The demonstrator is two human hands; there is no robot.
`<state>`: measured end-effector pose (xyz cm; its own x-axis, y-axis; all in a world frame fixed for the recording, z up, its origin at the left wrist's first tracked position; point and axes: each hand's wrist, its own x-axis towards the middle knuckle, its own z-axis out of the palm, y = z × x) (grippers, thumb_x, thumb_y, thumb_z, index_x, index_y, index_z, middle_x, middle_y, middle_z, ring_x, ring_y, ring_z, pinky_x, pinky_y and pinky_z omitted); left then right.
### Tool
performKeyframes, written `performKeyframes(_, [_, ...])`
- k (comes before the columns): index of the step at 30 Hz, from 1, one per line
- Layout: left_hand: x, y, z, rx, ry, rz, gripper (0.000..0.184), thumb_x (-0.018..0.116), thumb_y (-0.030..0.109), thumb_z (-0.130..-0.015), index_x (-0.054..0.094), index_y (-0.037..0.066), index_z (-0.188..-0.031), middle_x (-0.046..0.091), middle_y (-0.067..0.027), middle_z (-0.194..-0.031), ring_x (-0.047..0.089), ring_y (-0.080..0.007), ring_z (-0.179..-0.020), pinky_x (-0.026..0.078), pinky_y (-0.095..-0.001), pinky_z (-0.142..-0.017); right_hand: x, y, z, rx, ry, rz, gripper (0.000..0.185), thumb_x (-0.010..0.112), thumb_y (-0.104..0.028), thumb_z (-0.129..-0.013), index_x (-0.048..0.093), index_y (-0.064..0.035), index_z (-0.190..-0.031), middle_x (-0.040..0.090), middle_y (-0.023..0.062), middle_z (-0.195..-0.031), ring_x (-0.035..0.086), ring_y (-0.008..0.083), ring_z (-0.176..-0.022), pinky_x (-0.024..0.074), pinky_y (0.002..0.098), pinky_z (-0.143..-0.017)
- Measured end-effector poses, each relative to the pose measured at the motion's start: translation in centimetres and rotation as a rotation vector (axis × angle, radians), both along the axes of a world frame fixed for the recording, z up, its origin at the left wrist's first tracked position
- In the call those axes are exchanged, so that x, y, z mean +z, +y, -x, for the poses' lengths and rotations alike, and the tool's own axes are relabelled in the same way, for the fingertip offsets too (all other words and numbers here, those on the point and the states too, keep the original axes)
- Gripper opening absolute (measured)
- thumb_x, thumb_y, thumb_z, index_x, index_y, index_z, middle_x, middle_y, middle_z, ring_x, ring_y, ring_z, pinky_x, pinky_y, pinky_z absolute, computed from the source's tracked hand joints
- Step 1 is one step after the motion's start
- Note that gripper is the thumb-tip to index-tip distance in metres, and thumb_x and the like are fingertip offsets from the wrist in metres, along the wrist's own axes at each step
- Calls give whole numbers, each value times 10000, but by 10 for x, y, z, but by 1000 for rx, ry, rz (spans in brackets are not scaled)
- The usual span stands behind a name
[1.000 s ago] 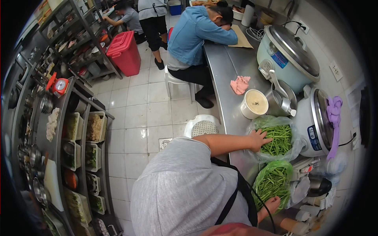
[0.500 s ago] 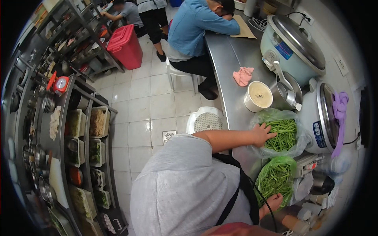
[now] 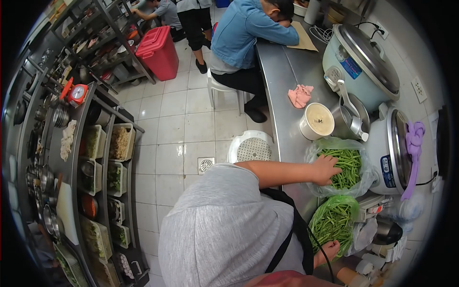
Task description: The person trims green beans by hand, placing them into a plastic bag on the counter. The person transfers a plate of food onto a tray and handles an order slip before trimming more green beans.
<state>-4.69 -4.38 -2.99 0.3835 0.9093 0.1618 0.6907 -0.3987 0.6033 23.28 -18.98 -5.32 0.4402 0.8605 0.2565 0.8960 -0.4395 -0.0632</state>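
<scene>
Green beans (image 3: 348, 167) fill a clear plastic bag (image 3: 364, 184) on the steel table. My left hand (image 3: 326, 170) lies on these beans at the near side of the bag, fingers bent but apart. Closer to my right side, a green-tinted plastic bag (image 3: 353, 204) holds more green beans (image 3: 332, 221). At its lower edge my right hand (image 3: 330, 248) is closed, the fingers curled in beside the beans. Whatever it holds is too small to make out.
Past the bags stand a white tub (image 3: 317, 121), a metal pot (image 3: 345, 122), two large cookers (image 3: 361, 62) and a pink cloth (image 3: 300, 96). A person (image 3: 248, 36) leans on the steel table (image 3: 282, 86). A white stool (image 3: 251, 146) stands beside it. Shelves (image 3: 103, 191) hold food containers.
My left hand has drawn its spread fingers partly in over the beans. My right hand stays by the lower bag, nearly unmoved. The whole view has shifted slightly.
</scene>
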Motion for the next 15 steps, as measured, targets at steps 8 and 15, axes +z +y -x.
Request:
performKeyframes(8, [0,0,21,365,-21,-168,674,674,273,-600,382,105,-1183,308,-191,-1195,336,-340,-1079,327,-428,-830,-5,-2,-6,19,19,-32,236,402,-213,-779,544,-78,-911,550,97,-857,515,282,-775,412,380,-679])
performKeyframes(15, [-10,12,39,486,18,23,691,676,297,-597,373,93,-1184,329,-184,-1152,381,-314,-986,363,-389,-776,-2,-2,-3,-19,-5,-4,246,386,-213,-786,549,-93,-925,552,73,-899,518,272,-782,419,376,-692])
